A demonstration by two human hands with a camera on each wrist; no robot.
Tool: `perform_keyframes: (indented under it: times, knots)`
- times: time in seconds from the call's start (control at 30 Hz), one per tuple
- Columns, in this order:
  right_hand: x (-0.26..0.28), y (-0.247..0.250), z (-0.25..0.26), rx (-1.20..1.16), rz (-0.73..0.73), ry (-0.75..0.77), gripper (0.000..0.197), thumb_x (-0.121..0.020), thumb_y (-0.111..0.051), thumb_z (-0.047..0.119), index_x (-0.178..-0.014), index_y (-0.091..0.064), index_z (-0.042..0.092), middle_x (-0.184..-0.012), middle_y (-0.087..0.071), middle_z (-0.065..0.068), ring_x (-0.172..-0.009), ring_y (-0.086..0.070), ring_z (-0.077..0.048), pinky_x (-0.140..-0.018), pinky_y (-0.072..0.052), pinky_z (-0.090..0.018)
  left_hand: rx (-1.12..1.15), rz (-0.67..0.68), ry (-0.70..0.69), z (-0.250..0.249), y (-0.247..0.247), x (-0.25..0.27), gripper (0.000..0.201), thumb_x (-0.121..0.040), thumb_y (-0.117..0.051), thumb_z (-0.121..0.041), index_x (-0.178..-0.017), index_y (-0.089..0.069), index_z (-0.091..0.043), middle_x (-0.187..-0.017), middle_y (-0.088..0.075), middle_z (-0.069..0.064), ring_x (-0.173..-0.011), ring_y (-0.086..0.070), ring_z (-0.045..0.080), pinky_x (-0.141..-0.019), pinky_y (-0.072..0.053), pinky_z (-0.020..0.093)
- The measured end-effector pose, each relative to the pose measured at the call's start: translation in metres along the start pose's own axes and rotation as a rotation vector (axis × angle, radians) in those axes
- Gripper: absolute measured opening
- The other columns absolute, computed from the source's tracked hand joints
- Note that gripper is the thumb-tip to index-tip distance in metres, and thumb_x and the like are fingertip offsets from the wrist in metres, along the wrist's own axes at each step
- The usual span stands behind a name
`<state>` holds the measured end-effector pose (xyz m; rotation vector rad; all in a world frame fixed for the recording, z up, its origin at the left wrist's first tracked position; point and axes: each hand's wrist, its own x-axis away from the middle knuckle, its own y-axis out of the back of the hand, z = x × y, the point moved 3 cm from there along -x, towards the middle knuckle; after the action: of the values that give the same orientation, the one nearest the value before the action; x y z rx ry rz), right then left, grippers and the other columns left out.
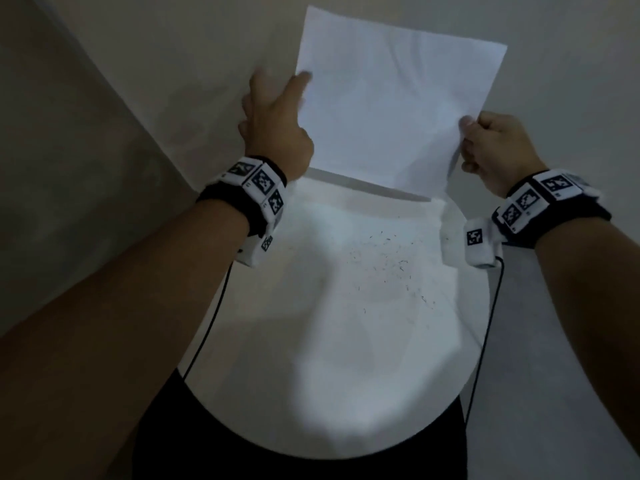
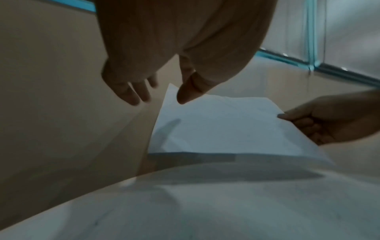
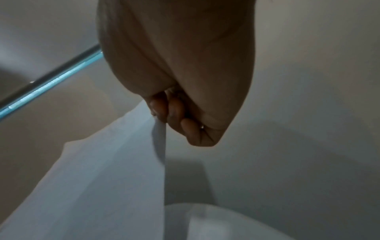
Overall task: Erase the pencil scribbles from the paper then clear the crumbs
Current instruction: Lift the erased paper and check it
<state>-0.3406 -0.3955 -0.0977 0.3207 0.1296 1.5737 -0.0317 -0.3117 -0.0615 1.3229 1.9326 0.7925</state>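
A white sheet of paper [image 1: 394,109] hangs lifted off the round white table [image 1: 329,375], beyond its far edge. My right hand [image 1: 467,133] pinches the sheet's right edge between thumb and curled fingers [image 3: 162,112]. At the sheet's left edge my left hand [image 1: 280,81] has its fingers [image 2: 133,94] straight and spread, with the thumb [image 2: 185,95] over the paper's corner; I cannot tell if it touches. Dark eraser crumbs [image 1: 391,268] lie scattered on the table below the paper [image 2: 222,126]. No scribbles show on the sheet.
A beige floor lies beyond and left of the table. A teal-edged glass panel [image 2: 287,58] runs behind, also in the right wrist view as a glass edge [image 3: 51,84]. Black cables [image 1: 207,323] hang from both wrists. My dark clothing [image 1: 277,465] is at the table's near edge.
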Motion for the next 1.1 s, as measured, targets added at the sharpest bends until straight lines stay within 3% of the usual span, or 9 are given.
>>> perform_keyframes:
  times: [0.13, 0.23, 0.37, 0.47, 0.53, 0.6, 0.8, 0.97, 1.1]
  knots:
    - [-0.023, -0.001, -0.027, 0.052, 0.006, -0.109, 0.044, -0.101, -0.054, 0.029, -0.06, -0.041, 0.02, -0.048, -0.041, 0.002, -0.047, -0.033, -0.017, -0.049, -0.032, -0.028, -0.073, 0.271, -0.134, 0.016, -0.035, -0.014, 0.055, -0.09, -0.052, 0.002, -0.133, -0.062, -0.031, -0.157, -0.036, 0.001, -0.142, -0.038, 0.025, -0.117, -0.031, 0.049]
    - [-0.033, -0.006, -0.037, 0.101, 0.067, -0.137, 0.044, -0.103, -0.053, 0.028, -0.062, -0.043, 0.016, -0.051, -0.045, -0.006, -0.048, -0.032, -0.019, -0.049, -0.029, -0.03, -0.158, 0.497, -0.23, 0.011, -0.057, -0.017, 0.063, -0.091, -0.047, 0.004, -0.144, -0.054, -0.029, -0.163, -0.031, 0.001, -0.147, -0.033, 0.026, -0.12, -0.029, 0.044]
    - [-0.045, -0.015, -0.024, 0.24, 0.153, -0.075, 0.044, -0.103, -0.051, 0.029, -0.064, -0.049, 0.011, -0.045, -0.058, 0.001, -0.048, -0.037, -0.02, -0.051, -0.034, -0.032, -0.251, 0.728, -0.212, 0.007, -0.085, -0.017, 0.077, -0.09, -0.042, 0.0, -0.154, -0.034, -0.041, -0.169, -0.014, -0.004, -0.154, -0.017, 0.023, -0.123, -0.018, 0.051]
    - [-0.059, -0.021, -0.013, 0.469, 0.139, -0.006, 0.04, -0.1, -0.054, 0.037, -0.078, -0.062, 0.005, -0.063, -0.065, -0.002, -0.057, -0.05, -0.021, -0.06, -0.046, -0.032, -0.4, 0.84, -0.2, 0.007, -0.1, -0.02, 0.073, -0.096, -0.041, -0.006, -0.159, -0.021, -0.035, -0.17, -0.006, 0.003, -0.155, -0.009, 0.027, -0.123, -0.016, 0.053]
    - [-0.065, -0.018, -0.013, 0.607, 0.04, 0.002, 0.026, -0.096, -0.058, 0.035, -0.101, -0.065, 0.011, -0.091, -0.066, -0.007, -0.078, -0.06, -0.024, -0.072, -0.049, -0.031, -0.498, 0.85, -0.214, 0.005, -0.103, -0.023, 0.07, -0.097, -0.041, -0.009, -0.16, -0.021, -0.031, -0.169, -0.007, 0.008, -0.153, -0.011, 0.033, -0.121, -0.022, 0.056]
    - [-0.058, -0.022, -0.008, 0.672, 0.031, 0.021, 0.023, -0.092, -0.055, 0.02, -0.115, -0.058, 0.014, -0.101, -0.062, -0.008, -0.089, -0.058, -0.025, -0.069, -0.045, -0.027, -0.548, 0.838, -0.196, 0.006, -0.104, -0.027, 0.069, -0.096, -0.041, -0.01, -0.159, -0.021, -0.03, -0.168, -0.011, 0.009, -0.151, -0.015, 0.036, -0.119, -0.025, 0.057]
    - [-0.007, -0.086, 0.015, 0.834, 0.524, 0.18, 0.031, -0.09, -0.042, -0.001, -0.094, -0.065, 0.019, -0.085, -0.074, 0.006, -0.072, -0.067, -0.001, -0.074, -0.053, -0.027, -0.587, 0.798, -0.253, 0.006, -0.1, -0.026, 0.063, -0.097, -0.039, -0.012, -0.156, -0.032, -0.028, -0.155, -0.032, 0.013, -0.137, -0.035, 0.04, -0.11, -0.04, 0.051]
    - [-0.005, -0.121, 0.008, 0.879, 0.566, 0.283, 0.009, -0.095, -0.061, 0.015, -0.104, -0.061, 0.017, -0.079, -0.074, 0.003, -0.068, -0.068, -0.002, -0.074, -0.055, -0.028, -0.542, 0.711, -0.292, 0.003, -0.092, -0.02, 0.055, -0.097, -0.043, -0.008, -0.149, -0.046, -0.026, -0.137, -0.05, 0.011, -0.123, -0.051, 0.034, -0.101, -0.046, 0.04]
    - [-0.014, -0.117, -0.001, 0.97, 0.457, 0.261, 0.046, -0.085, -0.074, 0.049, -0.118, -0.056, 0.024, -0.095, -0.066, -0.005, -0.084, -0.064, -0.022, -0.074, -0.05, -0.032, -0.539, 0.708, -0.326, 0.008, -0.097, -0.016, 0.075, -0.095, -0.047, -0.008, -0.159, -0.018, -0.035, -0.135, -0.049, 0.012, -0.119, -0.05, 0.035, -0.092, -0.045, 0.039]
